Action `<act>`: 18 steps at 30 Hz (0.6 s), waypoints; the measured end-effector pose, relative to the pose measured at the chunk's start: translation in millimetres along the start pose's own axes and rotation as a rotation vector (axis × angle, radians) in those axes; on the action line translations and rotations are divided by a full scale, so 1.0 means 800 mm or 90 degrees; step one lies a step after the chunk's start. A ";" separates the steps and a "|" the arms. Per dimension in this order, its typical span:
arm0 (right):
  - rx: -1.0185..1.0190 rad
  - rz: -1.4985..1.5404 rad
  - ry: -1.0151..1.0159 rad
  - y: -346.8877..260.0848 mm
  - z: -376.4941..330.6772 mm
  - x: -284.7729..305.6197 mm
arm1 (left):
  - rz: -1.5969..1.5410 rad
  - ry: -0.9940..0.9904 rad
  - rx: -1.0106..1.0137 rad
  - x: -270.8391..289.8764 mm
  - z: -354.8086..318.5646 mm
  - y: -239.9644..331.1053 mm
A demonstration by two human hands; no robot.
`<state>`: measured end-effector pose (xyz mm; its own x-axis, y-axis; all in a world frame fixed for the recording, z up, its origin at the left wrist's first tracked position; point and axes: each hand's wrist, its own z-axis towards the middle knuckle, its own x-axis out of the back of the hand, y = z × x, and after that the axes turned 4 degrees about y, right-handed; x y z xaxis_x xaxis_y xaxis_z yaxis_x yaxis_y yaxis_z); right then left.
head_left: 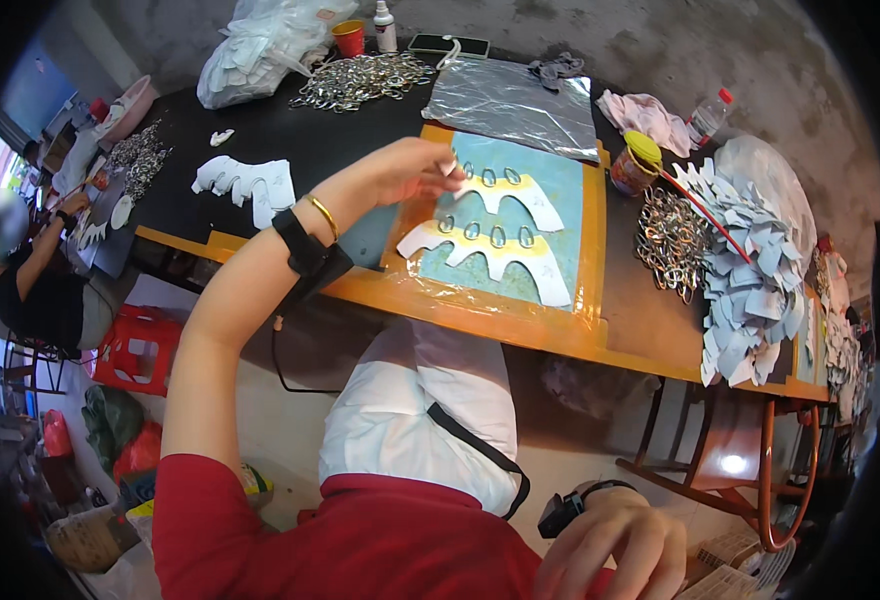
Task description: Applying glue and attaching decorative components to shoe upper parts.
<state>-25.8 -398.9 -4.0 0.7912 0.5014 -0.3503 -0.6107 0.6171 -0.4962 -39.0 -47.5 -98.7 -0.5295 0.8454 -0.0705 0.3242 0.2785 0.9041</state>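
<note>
My left hand (415, 172) reaches over the blue work mat (505, 275), fingertips pinched together at the left end of the upper white scalloped piece (525, 195). Whatever they pinch is hidden or too small to name. Three metal rings lie on that piece's yellowish strip. Just below it lies a second white scalloped piece (480, 250), bearing several metal rings (498, 237). Low at the right, away from the table, my right hand (620, 550) hangs with its fingers loosely apart, nothing visible in it.
Another white scalloped piece (250, 185) lies left of the mat. Heaps of metal rings (360, 82) and dark clips (670, 240) flank it, with stacked pale cut pieces (755, 290) at right. Behind are foil sheet (510, 105) and a yellow-topped tub (636, 165). Someone (30, 270) sits far left.
</note>
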 end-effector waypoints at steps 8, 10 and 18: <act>-0.042 -0.055 0.303 0.009 -0.050 -0.001 | -0.317 -0.104 -0.071 -0.137 0.032 0.081; -0.066 -0.103 0.315 0.006 -0.056 -0.002 | -0.400 -0.139 -0.153 -0.175 0.029 0.100; -0.281 -0.326 0.534 0.001 -0.116 -0.007 | -0.435 -0.141 -0.187 -0.265 -0.054 0.005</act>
<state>-27.5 -457.2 -76.4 0.8218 -0.4342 -0.3690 -0.2678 0.2773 -0.9227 40.4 -245.4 -62.0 -0.3585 0.6094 -0.7072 -0.2557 0.6645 0.7022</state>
